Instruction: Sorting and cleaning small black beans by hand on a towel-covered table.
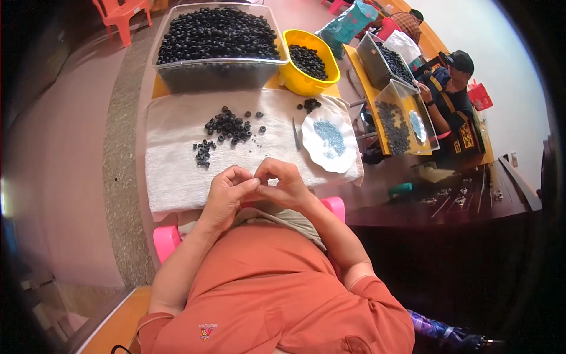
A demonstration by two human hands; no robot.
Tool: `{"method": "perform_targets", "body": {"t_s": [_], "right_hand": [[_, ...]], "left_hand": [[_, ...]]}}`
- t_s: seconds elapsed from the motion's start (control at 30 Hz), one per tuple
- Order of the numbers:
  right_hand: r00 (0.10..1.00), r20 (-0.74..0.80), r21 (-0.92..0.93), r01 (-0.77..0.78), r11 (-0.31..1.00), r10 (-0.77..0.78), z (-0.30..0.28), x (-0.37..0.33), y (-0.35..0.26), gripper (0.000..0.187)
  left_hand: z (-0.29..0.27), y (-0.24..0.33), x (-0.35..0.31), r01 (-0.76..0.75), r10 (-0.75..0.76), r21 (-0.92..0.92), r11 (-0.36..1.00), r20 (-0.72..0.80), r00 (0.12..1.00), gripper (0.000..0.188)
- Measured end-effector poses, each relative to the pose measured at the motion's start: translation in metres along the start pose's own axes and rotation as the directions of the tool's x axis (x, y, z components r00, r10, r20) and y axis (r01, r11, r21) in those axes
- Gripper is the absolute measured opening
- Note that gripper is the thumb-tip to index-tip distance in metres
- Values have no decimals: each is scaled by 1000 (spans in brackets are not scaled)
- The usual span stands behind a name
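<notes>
My left hand (229, 193) and my right hand (282, 183) meet fingertip to fingertip just over the near edge of a white cloth (177, 133). Both are closed in a pinch; whatever lies between the fingers is too small to make out. Beyond them on the cloth is a loose pile of black beads (229, 127), with a cluster of smaller black pieces (203, 152) nearer to my left hand. To the right, tweezers (296, 133) lie beside a white scalloped plate (312, 154) holding tiny pale blue beads (330, 137).
A large clear bin (212, 74) full of black beads stands at the back, next to a yellow basin (306, 87) of the same. At right, a co-worker (451, 88) sits by a table with clear containers (407, 100). A pink stool (167, 242) is beneath me.
</notes>
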State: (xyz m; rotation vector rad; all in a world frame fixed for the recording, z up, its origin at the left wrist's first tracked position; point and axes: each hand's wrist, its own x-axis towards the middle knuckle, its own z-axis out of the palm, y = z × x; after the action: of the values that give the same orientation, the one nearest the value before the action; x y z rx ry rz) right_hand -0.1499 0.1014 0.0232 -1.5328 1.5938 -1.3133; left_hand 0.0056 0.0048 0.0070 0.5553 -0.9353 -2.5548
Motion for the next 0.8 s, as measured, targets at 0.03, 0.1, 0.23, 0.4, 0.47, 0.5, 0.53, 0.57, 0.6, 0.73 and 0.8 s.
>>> {"method": "perform_targets", "body": {"t_s": [0.03, 0.1, 0.23, 0.4, 0.47, 0.5, 0.53, 0.57, 0.6, 0.73, 0.8], "right_hand": [[1000, -9, -1, -5, 1000, 5, 2, 0, 1, 15], [999, -33, -4, 32, 999, -32, 4, -1, 2, 15], [998, -55, -21, 17, 1000, -18, 2, -5, -6, 16], [989, -20, -190, 139, 972, -146, -17, -13, -16, 18], [989, -76, -222, 108, 969, -127, -37, -20, -12, 17], [985, -131, -248, 78, 966, -114, -51, -23, -9, 15], [981, -171, -315, 37, 948, -95, -68, -26, -1, 14], [974, -213, -381, -9, 924, -78, -87, -28, 5, 12], [965, -261, -468, -113, 877, -15, -103, -29, 8, 11], [958, -259, -718, -274, 640, 121, -151, -29, 21, 13], [959, -222, -731, -283, 621, 175, -156, -31, 18, 15]], "left_hand": [[-1, 0, 0, 8, -8, 2, 1000, 5, 1000, 14], [-2, -2, 1, 0, -1, -10, 1000, -25, 1000, 12], [0, -4, 1, 7, -8, -31, 999, -41, 999, 12], [3, -2, -3, 11, -13, -24, 1000, -63, 998, 10], [1, -3, -2, 4, -5, -10, 1000, -67, 998, 10], [1, -3, -2, -5, 6, 7, 1000, -74, 997, 10], [0, -3, -2, -5, 5, 6, 1000, -76, 997, 10], [1, -3, -2, -4, 4, 4, 1000, -75, 997, 10], [2, -4, -1, -3, 3, 2, 1000, -75, 997, 11], [2, -3, -2, 21, -20, 17, 1000, -55, 998, 12], [1, -4, -2, 15, -15, -3, 1000, -43, 999, 12]]}}
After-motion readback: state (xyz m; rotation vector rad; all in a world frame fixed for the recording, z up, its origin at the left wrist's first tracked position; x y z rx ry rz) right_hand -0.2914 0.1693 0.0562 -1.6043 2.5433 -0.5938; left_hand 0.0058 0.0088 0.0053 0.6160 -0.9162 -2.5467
